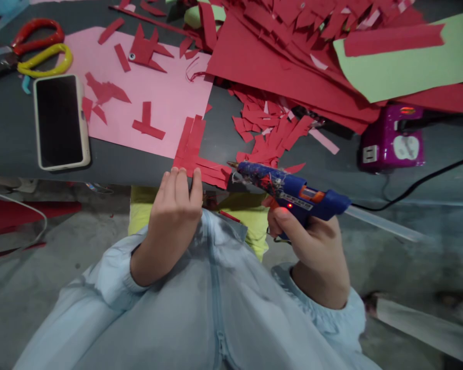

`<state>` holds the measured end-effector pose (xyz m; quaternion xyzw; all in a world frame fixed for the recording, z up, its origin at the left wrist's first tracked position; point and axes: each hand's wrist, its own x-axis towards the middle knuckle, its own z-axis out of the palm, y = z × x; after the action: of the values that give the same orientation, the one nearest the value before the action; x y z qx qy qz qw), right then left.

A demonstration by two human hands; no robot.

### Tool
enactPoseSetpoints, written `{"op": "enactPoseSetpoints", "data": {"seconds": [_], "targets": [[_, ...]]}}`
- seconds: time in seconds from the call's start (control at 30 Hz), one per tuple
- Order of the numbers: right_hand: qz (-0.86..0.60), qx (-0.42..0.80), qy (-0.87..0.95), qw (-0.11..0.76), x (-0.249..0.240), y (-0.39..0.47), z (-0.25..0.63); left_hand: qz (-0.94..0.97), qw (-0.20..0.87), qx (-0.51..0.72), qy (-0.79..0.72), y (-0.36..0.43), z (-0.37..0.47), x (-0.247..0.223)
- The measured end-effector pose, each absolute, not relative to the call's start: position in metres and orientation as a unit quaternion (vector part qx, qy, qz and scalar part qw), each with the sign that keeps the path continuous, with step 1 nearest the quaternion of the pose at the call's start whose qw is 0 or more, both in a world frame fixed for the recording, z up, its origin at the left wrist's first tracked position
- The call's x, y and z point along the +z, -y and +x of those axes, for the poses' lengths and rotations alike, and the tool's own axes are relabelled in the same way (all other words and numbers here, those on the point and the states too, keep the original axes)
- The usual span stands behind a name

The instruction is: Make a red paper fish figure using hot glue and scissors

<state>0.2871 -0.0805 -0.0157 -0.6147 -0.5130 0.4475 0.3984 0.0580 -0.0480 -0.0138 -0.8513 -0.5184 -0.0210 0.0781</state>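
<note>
Paper L (190, 156) under fingertips of left hand (177, 203), one finger apart from three; grip unclear, thumb hidden. Right hand (319, 244) fingers clamped on glue gun (291, 189). Scraps (285, 133) beyond right fingers; phone (59, 122) left of left fingers

Scissors (15, 50) cut off, glue stick (386, 224) end blurred

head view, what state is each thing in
glue gun: held, red light lit
glue stick: partly inside the glue gun
right hand: closed around the glue gun
left hand: open, fingertips on the red strips
red strips: forming an L
phone: face up, screen dark
purple adapter: orange light lit, black plug in
scissors: blades cropped, open or shut unclear
</note>
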Motion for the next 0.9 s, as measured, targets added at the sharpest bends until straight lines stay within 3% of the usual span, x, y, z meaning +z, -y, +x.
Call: {"op": "enactPoseSetpoints", "data": {"seconds": [0.2,0.53,0.9], "targets": [[-0.618,0.452,0.501,0.404,-0.016,0.082,0.289,-0.846,0.118,-0.045,0.518,0.047,0.062,-0.020],[-0.620,0.457,0.491,0.407,-0.019,0.083,0.293,-0.845,0.071,-0.054,0.528,0.043,0.068,-0.016],[-0.614,0.454,0.507,0.399,-0.021,0.081,0.294,-0.835,0.072,0.024,0.545,0.048,0.072,-0.015]]}}
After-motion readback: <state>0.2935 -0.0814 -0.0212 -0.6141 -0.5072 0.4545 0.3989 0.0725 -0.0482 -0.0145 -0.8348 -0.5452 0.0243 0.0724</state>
